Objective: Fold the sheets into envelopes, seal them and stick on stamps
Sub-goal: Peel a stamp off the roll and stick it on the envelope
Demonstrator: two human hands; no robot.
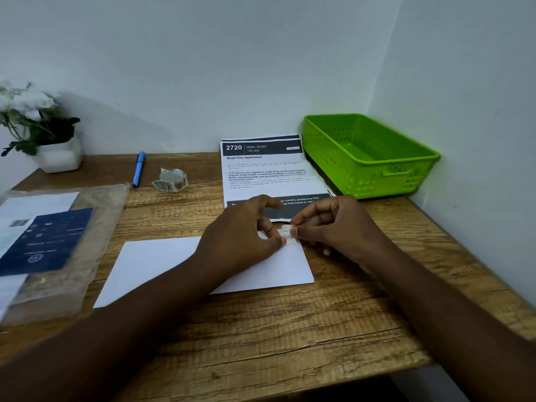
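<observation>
Lying flat with its long axis left to right near the table's front edge, one envelope (162, 265) waits. Left hand (240, 236) and right hand (327, 227) both pinch one stamp (287, 235) over its far right corner. One stamp roll (171, 181) sits well behind.

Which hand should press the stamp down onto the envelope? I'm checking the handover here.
Probably the right hand: it pinches the stamp from above at the envelope's far right corner. The left hand pinches the stamp's lower edge and could steady the envelope.
</observation>
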